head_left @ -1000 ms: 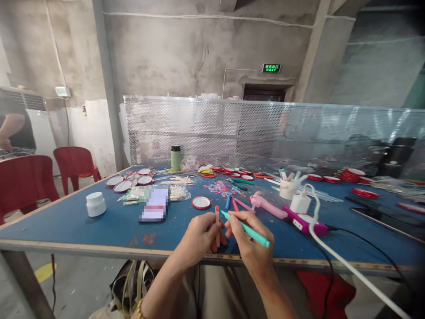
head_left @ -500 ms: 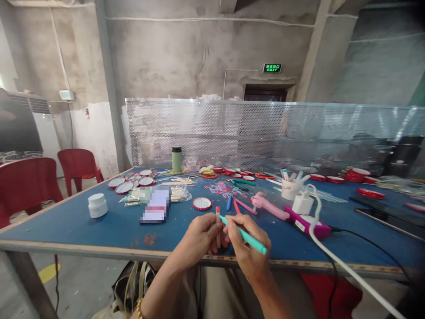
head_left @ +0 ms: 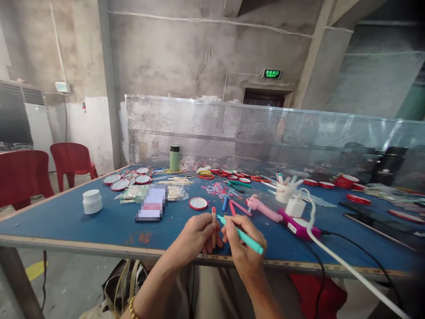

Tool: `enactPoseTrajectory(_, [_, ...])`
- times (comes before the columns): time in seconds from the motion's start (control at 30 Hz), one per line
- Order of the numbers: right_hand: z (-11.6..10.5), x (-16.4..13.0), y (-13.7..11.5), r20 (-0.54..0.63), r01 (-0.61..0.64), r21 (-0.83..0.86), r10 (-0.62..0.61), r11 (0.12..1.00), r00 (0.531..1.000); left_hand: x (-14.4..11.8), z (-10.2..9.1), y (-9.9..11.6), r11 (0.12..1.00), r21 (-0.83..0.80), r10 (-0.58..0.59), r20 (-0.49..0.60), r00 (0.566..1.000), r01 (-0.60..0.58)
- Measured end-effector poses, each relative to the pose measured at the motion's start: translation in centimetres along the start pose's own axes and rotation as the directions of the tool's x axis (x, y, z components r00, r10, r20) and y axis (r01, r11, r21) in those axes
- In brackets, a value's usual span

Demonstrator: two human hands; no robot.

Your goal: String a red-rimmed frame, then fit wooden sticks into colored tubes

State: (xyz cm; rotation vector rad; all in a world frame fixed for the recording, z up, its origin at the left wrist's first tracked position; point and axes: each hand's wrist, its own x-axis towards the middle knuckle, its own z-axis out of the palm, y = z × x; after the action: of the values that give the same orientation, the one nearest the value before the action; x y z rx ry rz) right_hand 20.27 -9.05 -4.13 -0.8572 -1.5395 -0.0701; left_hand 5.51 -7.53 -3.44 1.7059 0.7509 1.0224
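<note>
The stick (head_left: 214, 219) I'm holding reads as matt wood, and my marker (head_left: 250, 242) as smooth plastic. Tabletop (head_left: 56, 230) in front of me looks smooth, low sheen; I see shiny perforated metal on the screen (head_left: 186, 126), rough concrete on the wall (head_left: 166, 53).

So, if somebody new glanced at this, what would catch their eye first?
Probably the turquoise marker in the right hand, its tip close to the red-ended wooden stick held upright in the left hand. Next might come the bright magenta box on the blue tabletop, right of the hands, and the glowing green exit sign high on the back wall.
</note>
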Motion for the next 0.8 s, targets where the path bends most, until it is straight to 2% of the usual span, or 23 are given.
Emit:
enactPoseTrajectory(0.13, [0.08,0.0,-0.05,0.013,0.017,0.024,-0.017,1.0,1.0,0.05,0.03,-0.08,0.999,0.046,0.019,-0.005,1.0,-0.019])
enactPoseTrajectory(0.3, [0.14,0.04,-0.08,0.026,-0.005,0.035,0.004,0.999,1.0,0.1,0.0,-0.37,0.999,0.031,0.037,0.005,0.999,-0.037])
enactPoseTrajectory(0.8, [0.35,0.1,0.21,0.017,0.052,0.014,-0.052,0.999,0.998,0.06,0.0,-0.22,0.996,0.076,0.048,0.002,0.999,-0.048])
